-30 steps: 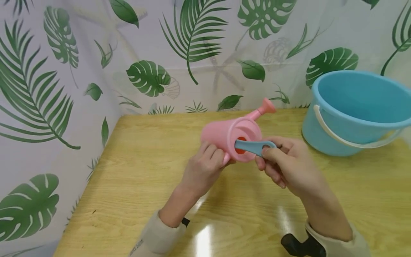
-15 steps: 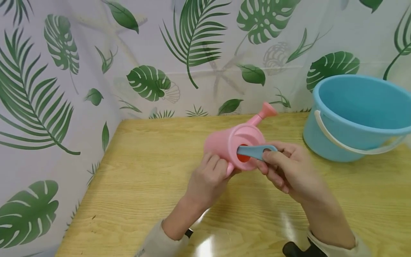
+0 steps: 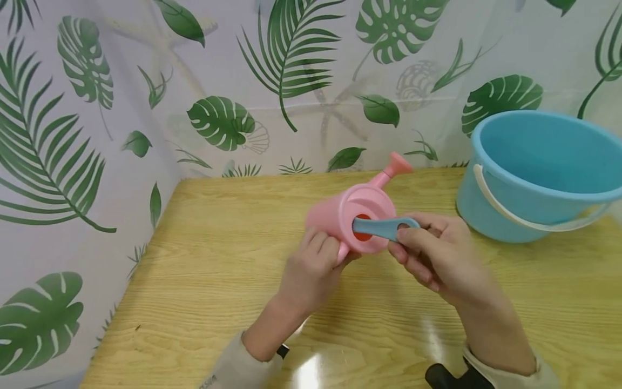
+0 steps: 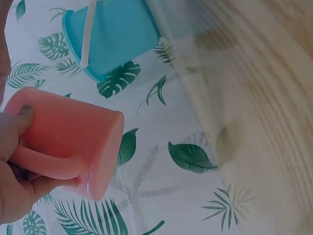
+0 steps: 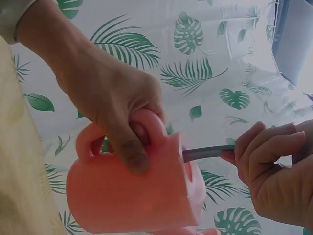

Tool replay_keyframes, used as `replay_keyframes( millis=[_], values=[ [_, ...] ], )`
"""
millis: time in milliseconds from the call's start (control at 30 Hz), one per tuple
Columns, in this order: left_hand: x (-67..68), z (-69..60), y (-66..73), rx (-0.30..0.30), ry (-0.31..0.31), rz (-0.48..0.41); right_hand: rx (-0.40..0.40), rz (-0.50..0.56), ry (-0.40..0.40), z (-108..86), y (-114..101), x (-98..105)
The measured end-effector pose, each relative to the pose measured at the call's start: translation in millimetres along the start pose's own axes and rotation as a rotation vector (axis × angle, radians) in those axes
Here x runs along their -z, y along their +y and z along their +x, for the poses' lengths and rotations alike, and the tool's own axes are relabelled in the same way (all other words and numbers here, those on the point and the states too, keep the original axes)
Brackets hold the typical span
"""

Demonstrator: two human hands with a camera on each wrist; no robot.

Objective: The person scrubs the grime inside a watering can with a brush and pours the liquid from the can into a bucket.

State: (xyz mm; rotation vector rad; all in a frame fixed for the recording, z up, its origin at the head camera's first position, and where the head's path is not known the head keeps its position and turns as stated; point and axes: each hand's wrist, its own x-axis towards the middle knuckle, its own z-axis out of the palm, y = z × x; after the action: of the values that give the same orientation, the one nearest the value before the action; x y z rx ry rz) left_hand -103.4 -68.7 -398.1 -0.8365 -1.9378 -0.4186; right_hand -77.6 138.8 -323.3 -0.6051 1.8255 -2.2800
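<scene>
My left hand [image 3: 313,267] grips the handle of a pink toy watering can [image 3: 326,213], which is tilted so that its mouth faces me and the right hand. In the left wrist view, the fingers wrap round the can's handle [image 4: 46,163]. My right hand [image 3: 444,251] pinches the end of a light blue handle [image 3: 381,227] that has a hole near its tip. The handle's other end goes into the can's mouth, and what it joins is hidden. Something red [image 3: 362,235] shows inside the can. From the right wrist, the blue handle is seen edge-on between the right fingers and the can.
A large light blue bucket [image 3: 505,210] with a white carrying handle [image 3: 510,208] stands on the table at the right. Under the hands is a wood-grain table [image 3: 218,259]. A leaf-patterned cloth [image 3: 291,140] hangs behind and to the left.
Both hands keep their holds on the can and the blue handle. The whole view shifts slightly; the can's mouth has turned a little, with the handle remaining in it.
</scene>
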Motion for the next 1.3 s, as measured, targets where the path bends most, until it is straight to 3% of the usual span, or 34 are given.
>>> replay_keyframes(
  millis=[133, 300, 433, 533, 667, 800, 1100, 1300],
  values=[
    [1.6, -0.6, -4.5, 0.011, -0.032, -0.022, 0.064, -0.021, -0.074, -2.1, 0, 7],
    [0.5, 0.6, -0.6, -0.048, -0.022, -0.019, 0.030, -0.149, -0.110, 0.8, 2, 6],
    [1.3, 1.0, 0.2, -0.064, -0.028, -0.060, 0.070, -0.132, -0.111, -3.0, -1, 12],
    [3.7, 0.9, -2.4, -0.057, -0.042, -0.086, 0.125, -0.110, -0.155, -7.8, -5, 20],
    [4.9, 0.8, -2.6, -0.080, -0.032, -0.080, 0.109, -0.174, -0.206, -6.0, -5, 20],
    [4.9, 0.4, 1.8, -0.106, -0.015, -0.081, 0.065, -0.251, -0.199, -0.2, -3, 10],
    [5.8, 2.6, 0.8, -0.099, -0.012, -0.095, 0.103, -0.367, -0.142, -13.5, -23, 20],
    [4.9, 2.0, 3.2, -0.114, -0.017, -0.082, 0.083, -0.441, -0.126, -3.1, -12, 7]
  ],
)
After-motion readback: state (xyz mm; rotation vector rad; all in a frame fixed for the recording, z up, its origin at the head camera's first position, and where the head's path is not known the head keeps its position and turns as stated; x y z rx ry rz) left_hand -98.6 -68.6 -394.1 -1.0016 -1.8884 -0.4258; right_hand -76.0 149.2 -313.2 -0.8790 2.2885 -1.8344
